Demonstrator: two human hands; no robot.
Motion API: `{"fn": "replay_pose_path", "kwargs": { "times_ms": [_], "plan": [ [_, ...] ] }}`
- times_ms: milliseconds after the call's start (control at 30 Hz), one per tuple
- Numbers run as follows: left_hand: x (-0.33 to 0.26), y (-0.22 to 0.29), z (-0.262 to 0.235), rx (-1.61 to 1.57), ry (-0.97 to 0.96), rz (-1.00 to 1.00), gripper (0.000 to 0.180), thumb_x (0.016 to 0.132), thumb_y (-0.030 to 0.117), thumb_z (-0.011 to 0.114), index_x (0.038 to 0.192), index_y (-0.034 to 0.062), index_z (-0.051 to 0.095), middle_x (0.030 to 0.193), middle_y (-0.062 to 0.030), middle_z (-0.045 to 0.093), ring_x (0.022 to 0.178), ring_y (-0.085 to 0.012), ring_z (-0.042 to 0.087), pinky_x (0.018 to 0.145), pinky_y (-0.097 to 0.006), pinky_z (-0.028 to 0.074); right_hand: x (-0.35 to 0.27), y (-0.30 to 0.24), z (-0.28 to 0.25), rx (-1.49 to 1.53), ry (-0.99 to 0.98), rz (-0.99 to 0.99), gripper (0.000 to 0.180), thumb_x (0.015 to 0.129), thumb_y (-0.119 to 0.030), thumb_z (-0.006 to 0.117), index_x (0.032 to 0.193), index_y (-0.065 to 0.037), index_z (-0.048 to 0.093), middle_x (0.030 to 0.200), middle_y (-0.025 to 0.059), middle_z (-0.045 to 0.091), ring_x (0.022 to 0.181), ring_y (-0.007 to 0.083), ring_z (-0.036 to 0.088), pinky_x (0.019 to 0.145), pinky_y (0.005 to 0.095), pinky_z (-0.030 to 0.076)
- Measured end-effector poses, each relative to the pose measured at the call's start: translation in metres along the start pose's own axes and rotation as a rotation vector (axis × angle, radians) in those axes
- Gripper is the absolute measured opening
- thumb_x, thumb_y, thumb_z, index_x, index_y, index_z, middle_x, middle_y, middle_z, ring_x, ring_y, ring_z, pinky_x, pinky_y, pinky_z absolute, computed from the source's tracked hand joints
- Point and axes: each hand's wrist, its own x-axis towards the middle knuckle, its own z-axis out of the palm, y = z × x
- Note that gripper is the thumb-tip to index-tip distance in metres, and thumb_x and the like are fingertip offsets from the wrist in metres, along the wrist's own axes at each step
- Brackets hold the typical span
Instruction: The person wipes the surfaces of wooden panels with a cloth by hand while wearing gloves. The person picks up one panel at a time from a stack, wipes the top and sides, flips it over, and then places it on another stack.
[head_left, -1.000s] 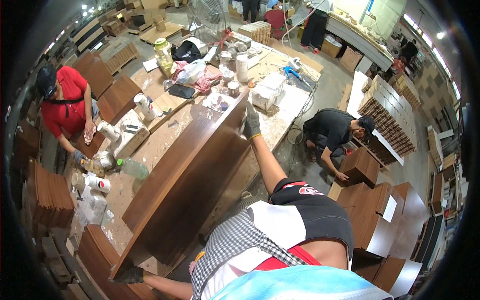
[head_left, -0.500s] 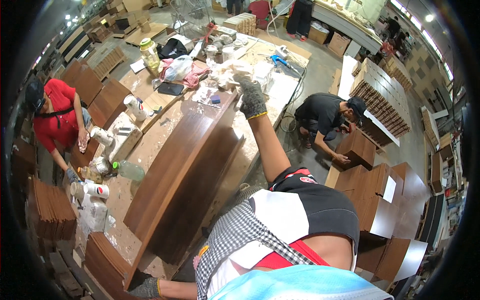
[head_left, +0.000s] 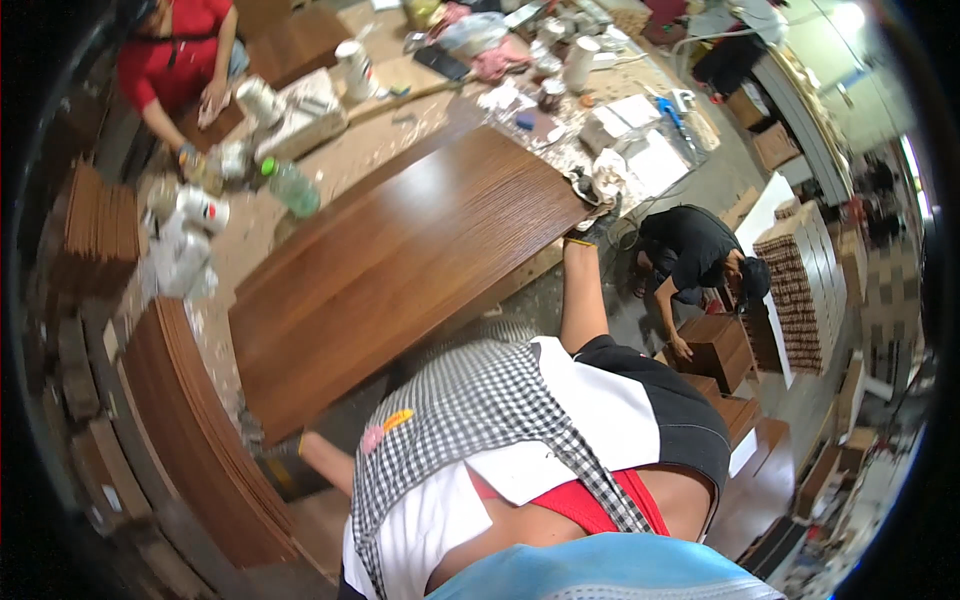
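A brown wood-grain board (head_left: 410, 270) lies tilted across the workbench in front of me, its broad face turned up. At its far right corner my right hand (head_left: 598, 212), in a dark grey knit glove, is closed on a crumpled white cloth (head_left: 608, 176). The cloth is beside the board's end. My left hand (head_left: 303, 443) is at the board's near left corner. Only the yellow glove cuff and wrist show clearly there; the fingers are hidden by the board.
A stack of brown boards (head_left: 190, 430) stands at the near left. Across the workbench (head_left: 400, 125) are a green-capped bottle (head_left: 291, 188), white cups, a phone (head_left: 440, 62) and a blue-handled tool (head_left: 672, 118). A co-worker in red (head_left: 175, 75) and one crouching in black (head_left: 690, 245) are nearby.
The board has swung from standing on edge to showing its broad face. My right hand has come nearer along its end, and my left hand's glove has gone out of sight behind the corner.
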Motion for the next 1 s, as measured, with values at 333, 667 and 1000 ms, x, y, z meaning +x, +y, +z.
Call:
{"fn": "replay_pose_path", "kwargs": {
  "times_ms": [333,667,1000],
  "plan": [
    [-0.024,-0.028,-0.058,-0.189,-0.06,-0.1,0.058,0.104,0.041,0.044,0.143,-0.0015,0.052,0.137,-0.0193,0.06,0.121,-0.0313,0.059,0.105,-0.049,0.047,0.022,-0.013,-0.099,-0.324,0.089,0.284,0.048,0.098,-0.034,0.053,0.131,-0.001,0.06,0.12,0.0159,0.068,0.107,0.0325,0.066,0.093,0.0464,0.055],
    [-0.04,-0.007,-0.021,0.55,-0.344,-0.046,0.028,0.098,0.014,0.05,0.103,-0.0011,0.073,0.096,-0.0109,0.073,0.085,-0.0175,0.066,0.078,-0.035,0.056,0.143,0.006,-0.006,-0.912,-0.209,0.518,0.05,0.108,-0.04,0.047,0.145,-0.007,0.049,0.133,0.0126,0.063,0.113,0.0251,0.061,0.1,0.0419,0.051],
    [-0.041,-0.035,-0.034,0.695,-0.11,-0.138,0.041,0.107,0.026,0.045,0.127,-0.0024,0.065,0.129,-0.015,0.065,0.118,-0.0264,0.059,0.104,-0.039,0.045,-0.181,0.327,0.108,-2.253,-1.416,-0.338,0.094,0.084,-0.069,0.064,0.149,-0.004,0.045,0.149,0.0199,0.049,0.141,0.0376,0.042,0.119,0.0613,0.021]
  ]
}}
